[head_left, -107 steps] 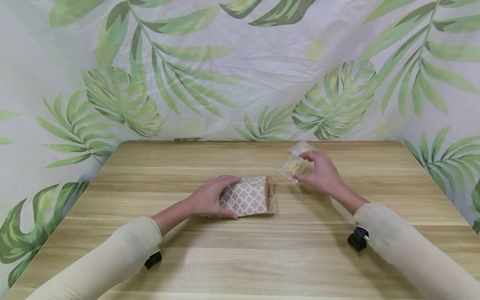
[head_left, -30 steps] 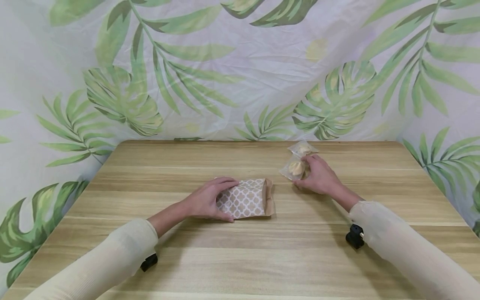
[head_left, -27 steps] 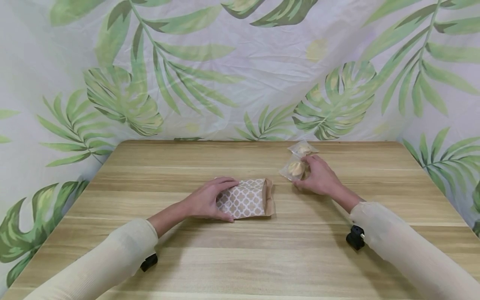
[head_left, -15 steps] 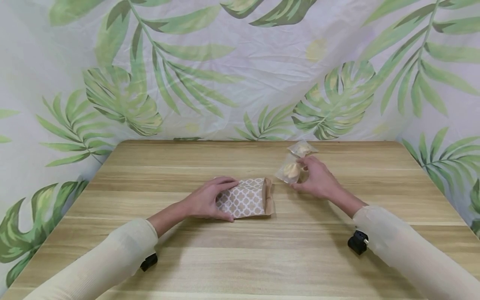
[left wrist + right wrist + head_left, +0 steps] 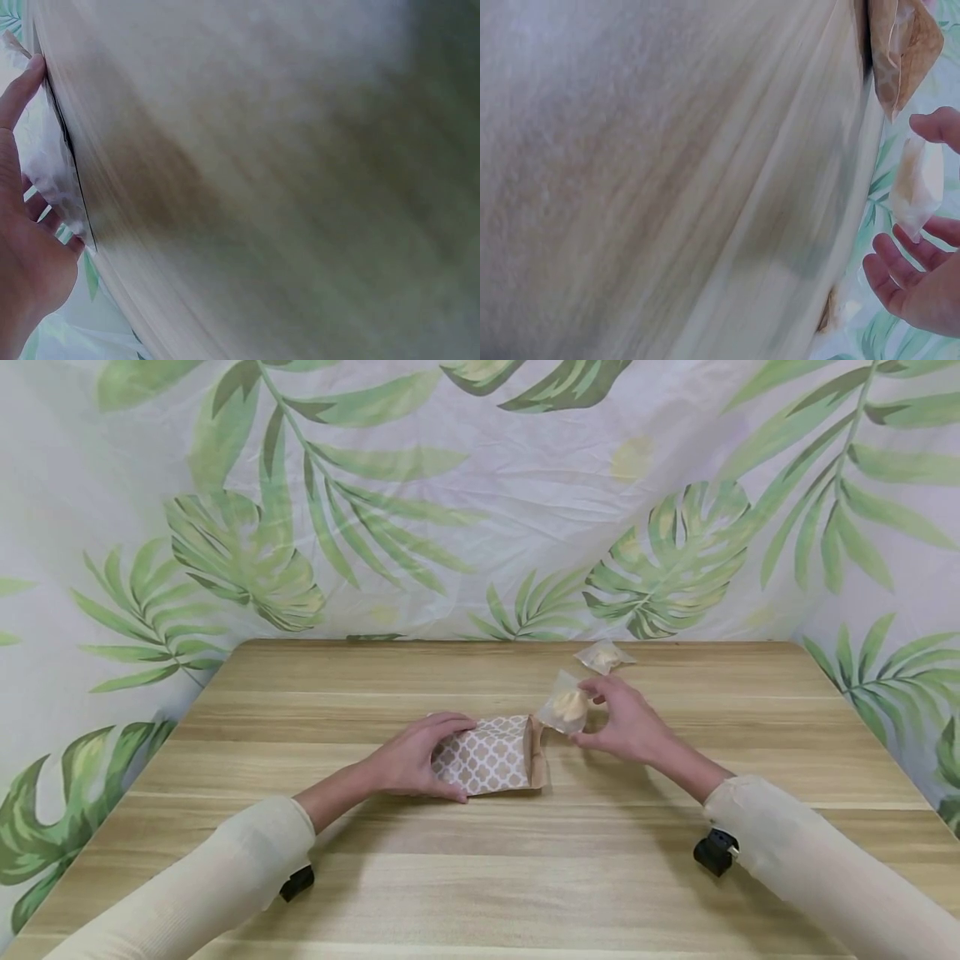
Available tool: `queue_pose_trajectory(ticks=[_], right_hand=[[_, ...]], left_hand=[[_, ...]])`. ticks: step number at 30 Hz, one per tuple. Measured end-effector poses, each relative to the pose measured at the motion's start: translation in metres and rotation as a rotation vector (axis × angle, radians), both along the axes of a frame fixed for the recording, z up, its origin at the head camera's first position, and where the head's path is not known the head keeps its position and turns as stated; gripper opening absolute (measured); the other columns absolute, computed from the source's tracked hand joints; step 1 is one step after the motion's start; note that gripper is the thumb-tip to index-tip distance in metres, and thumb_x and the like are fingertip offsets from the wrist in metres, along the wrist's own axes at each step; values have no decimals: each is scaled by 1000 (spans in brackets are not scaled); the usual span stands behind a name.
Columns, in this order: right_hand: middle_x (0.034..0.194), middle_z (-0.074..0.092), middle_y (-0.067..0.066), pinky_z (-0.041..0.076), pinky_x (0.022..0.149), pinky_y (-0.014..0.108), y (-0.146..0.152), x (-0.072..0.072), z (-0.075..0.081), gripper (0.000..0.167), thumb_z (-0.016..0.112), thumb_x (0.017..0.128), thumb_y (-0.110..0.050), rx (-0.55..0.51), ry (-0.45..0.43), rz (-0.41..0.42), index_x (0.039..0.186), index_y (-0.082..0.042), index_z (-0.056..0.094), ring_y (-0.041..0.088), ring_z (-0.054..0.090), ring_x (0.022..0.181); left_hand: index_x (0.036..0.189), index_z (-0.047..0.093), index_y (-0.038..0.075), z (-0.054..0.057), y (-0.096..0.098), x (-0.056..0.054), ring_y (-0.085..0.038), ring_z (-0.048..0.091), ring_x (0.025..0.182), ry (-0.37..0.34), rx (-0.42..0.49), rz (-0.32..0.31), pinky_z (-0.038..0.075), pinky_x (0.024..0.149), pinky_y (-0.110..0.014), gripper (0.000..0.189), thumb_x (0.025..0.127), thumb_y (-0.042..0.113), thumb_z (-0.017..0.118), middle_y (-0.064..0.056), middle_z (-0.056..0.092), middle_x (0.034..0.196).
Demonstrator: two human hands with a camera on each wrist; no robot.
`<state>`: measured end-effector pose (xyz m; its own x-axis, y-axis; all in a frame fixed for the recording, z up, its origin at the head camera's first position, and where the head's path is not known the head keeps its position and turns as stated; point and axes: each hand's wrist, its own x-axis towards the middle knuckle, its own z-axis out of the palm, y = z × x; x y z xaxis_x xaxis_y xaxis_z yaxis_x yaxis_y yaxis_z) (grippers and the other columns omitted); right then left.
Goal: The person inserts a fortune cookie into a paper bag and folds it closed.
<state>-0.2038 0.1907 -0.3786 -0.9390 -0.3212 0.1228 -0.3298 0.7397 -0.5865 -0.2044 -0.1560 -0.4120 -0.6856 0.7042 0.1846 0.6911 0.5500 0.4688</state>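
A tan paper bag [image 5: 487,756] with a white lattice print lies on its side, its mouth facing right. My left hand [image 5: 408,758] holds it at the closed end, thumb on the near side and fingers over the far side. My right hand [image 5: 628,722] pinches a clear packet [image 5: 564,705] with a pale yellow, folded piece inside. That packet is raised just off the table, beside the bag's mouth. In the right wrist view the packet [image 5: 917,180] sits between thumb and fingers, near the brown bag opening [image 5: 906,56]. The bag's inside is hidden.
A second clear packet [image 5: 604,656] with a similar pale piece lies near the table's back edge. The wooden table [image 5: 480,893] ends at a leaf-printed cloth [image 5: 420,527] behind it. Small black devices [image 5: 716,852] hang under both sleeves.
My right hand has taken hold of the nearer packet and brought it left toward the bag's mouth, away from the second packet. My left hand stays on the bag.
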Motion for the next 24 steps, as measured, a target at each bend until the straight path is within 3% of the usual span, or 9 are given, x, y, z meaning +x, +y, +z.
queue_pose_trajectory(ticks=[12, 24], right_hand=[[134, 59, 24, 53, 98, 55, -5, 10, 3, 76, 90, 78, -21, -24, 11, 40, 139, 10, 56, 41, 61, 117], [132, 60, 25, 54, 96, 55, -4, 12, 4, 74, 89, 79, -21, -26, 36, 57, 137, 11, 56, 42, 62, 115]], left_hand=[[145, 55, -1, -1, -1, 0, -40, 52, 136, -7, 14, -3, 41, 115, -57, 99, 66, 44, 96, -20, 56, 146], [149, 53, -2, 1, -1, 1, -41, 49, 139, -4, -30, -3, 39, 116, -57, 102, 68, 45, 94, -22, 53, 150]])
